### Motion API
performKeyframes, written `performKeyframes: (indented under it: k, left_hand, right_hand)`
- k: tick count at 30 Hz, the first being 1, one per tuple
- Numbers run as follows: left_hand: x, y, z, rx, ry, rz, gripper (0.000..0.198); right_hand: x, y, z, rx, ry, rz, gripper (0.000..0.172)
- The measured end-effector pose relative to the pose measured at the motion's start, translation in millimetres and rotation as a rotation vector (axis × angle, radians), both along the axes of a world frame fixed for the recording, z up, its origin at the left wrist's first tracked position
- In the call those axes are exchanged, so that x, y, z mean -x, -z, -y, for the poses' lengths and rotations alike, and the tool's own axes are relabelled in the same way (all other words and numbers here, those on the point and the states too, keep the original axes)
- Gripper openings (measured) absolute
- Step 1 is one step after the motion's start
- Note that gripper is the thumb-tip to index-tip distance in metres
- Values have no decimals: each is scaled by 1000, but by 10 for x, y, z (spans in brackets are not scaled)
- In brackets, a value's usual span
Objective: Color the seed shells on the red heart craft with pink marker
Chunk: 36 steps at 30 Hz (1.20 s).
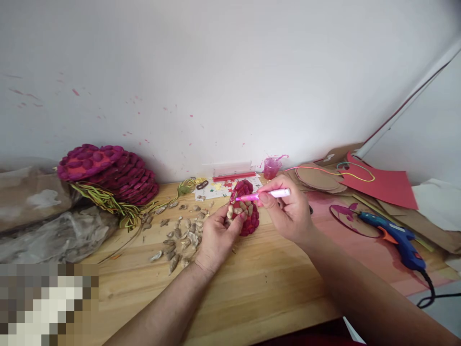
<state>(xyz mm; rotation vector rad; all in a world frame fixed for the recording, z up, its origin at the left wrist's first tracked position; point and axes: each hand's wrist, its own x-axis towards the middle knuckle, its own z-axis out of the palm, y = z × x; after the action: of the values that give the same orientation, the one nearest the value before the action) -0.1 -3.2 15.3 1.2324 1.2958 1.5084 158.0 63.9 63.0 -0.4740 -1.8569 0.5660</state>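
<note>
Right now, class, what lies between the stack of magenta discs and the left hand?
Head view: scattered beige shells beside the left hand, yellow-green cords nearer the magenta stack.

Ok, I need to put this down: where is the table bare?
Bare wood: the near edge of the table, below the left hand and right hand. Crowded: shells left of them, glue gun and red card to the right.

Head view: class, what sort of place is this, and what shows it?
Probably a craft workbench: a glue gun and cardboard discs lie on the wooden table, and the right hand holds a pink pen to a red shell-covered piece.
</note>
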Motion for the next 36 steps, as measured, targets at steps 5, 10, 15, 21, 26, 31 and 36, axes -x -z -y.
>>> performKeyframes:
  k: [5, 10, 15, 21, 26, 31, 36]
  left_hand:
    - [2, -18, -1, 32, -10, -19, 26]
    - [15, 1, -7, 38, 14, -2, 27]
    - [24, -14, -15, 43, -18, -11, 29]
    - [32, -36, -23, 72, -14, 36, 31]
    - [35, 12, -26, 71, -14, 34, 30]
    - [60, 145, -76, 97, 12, 134, 37]
    - [70, 236, -117, 94, 11, 126, 40]
  right_hand:
    - [18, -13, 16, -138, 33, 100, 5]
    - [21, -14, 27, -212, 47, 123, 4]
    - [29, -17, 43, -213, 16, 196, 1]
    - [28, -44, 28, -204, 51, 174, 5]
    - [45, -27, 7, -171, 1, 184, 3]
    - [-48, 28, -120, -147, 183, 118, 5]
    - [-274, 24, -511, 31, 416, -29, 20]
